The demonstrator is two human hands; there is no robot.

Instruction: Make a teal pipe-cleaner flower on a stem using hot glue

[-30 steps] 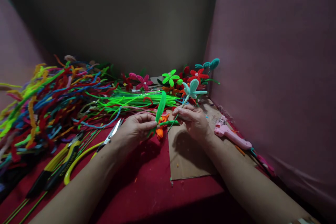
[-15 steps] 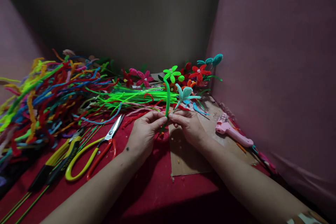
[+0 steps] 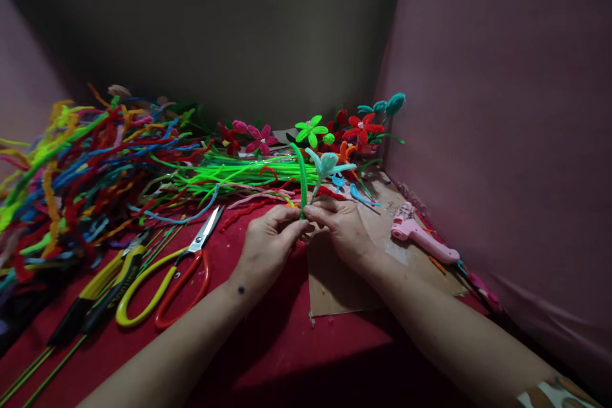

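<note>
My left hand (image 3: 270,239) is closed, with thumb and forefinger pinching the lower end of a green pipe cleaner (image 3: 303,182). That fuzzy strip stands upright and bends to the left at its tip. Beside it, my right hand (image 3: 344,229) pinches at the same spot, its fingers on the base of a pale blue pipe cleaner flower (image 3: 327,164). The flower rises just right of the green strip, petals spread. Both sets of fingertips meet, so the exact joint between strip and flower stem is hidden.
Left lie scissors (image 3: 179,268), pliers (image 3: 105,287) and a heap of coloured pipe cleaners (image 3: 81,172). A green pipe cleaner bundle (image 3: 239,172) lies behind my hands, with finished flowers (image 3: 361,129) beyond. Right, a pink glue gun (image 3: 423,239) rests on cardboard (image 3: 339,296).
The pale blue flower has shifted left toward the green pipe cleaner and stands more upright. My left fingertips have moved slightly right, closer to my right hand. The view has shifted a little.
</note>
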